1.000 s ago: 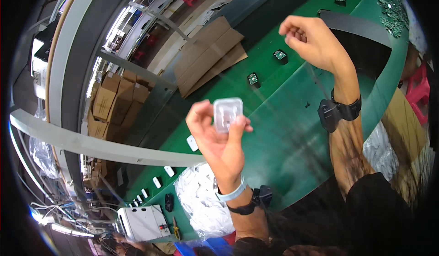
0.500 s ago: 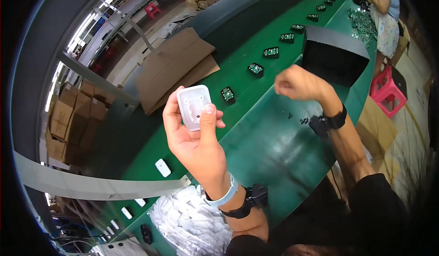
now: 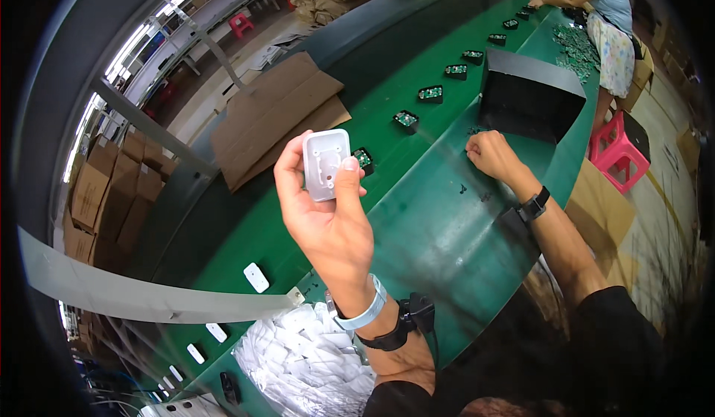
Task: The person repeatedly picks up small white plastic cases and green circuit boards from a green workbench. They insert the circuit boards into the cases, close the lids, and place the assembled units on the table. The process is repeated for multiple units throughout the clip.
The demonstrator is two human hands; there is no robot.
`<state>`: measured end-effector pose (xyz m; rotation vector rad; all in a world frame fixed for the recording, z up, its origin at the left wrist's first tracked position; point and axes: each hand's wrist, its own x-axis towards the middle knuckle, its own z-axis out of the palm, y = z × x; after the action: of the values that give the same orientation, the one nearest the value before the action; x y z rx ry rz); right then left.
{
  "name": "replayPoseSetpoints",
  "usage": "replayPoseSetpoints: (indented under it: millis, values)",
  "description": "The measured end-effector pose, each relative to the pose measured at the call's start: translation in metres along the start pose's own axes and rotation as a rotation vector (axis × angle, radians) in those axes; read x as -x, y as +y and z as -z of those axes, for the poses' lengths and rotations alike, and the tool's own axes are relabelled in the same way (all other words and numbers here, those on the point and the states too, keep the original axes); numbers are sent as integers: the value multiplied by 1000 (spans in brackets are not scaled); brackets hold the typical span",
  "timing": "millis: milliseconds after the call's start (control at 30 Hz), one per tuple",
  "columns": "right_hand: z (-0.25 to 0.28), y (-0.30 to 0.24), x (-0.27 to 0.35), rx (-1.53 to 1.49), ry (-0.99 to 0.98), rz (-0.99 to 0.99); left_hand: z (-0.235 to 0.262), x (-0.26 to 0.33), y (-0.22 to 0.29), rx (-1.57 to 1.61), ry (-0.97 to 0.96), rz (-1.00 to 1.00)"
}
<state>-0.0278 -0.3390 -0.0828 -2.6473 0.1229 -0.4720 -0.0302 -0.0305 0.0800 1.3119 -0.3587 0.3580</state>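
Raised over the green belt, my left hand (image 3: pixel 331 227) grips a white plastic shell (image 3: pixel 325 167), its hollow inner side with small posts facing up. The thumb presses on the shell's lower right edge. My right hand (image 3: pixel 493 155) is closed in front of an open black box (image 3: pixel 530 93), its fingertips curled together; whatever they hold, if anything, is hidden. Tiny black pieces (image 3: pixel 485 196) lie on the green table (image 3: pixel 439 223) below that hand. Just behind my left hand, a black case with a green circuit board (image 3: pixel 363 161) sits on the belt.
More black cases with circuit boards (image 3: pixel 430 94) line the belt (image 3: pixel 383 89) toward a co-worker (image 3: pixel 607 4). White shells (image 3: pixel 256 277) lie at the near left, beside a bag of white parts (image 3: pixel 305 361). A metal bar (image 3: pixel 149 298) crosses there. Flattened cardboard (image 3: pixel 279 119) leans beyond.
My right hand has moved down and closer to the black box's front. The left hand still holds the shell, a little higher. The co-worker's arm now reaches over the belt. My view has shifted slightly.
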Motion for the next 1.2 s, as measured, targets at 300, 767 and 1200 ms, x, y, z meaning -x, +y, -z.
replayPoseSetpoints:
  millis: [300,767,1200]
  values:
    - [79,-120,-14,-980,-20,139,-1,-1,-4,-61,-137,100]
    - [85,-204,-34,-807,217,664,7,-3,-17,-352,-123,-214]
    - [78,-206,-40,-662,585,860,-12,1,-8,-98,-51,42]
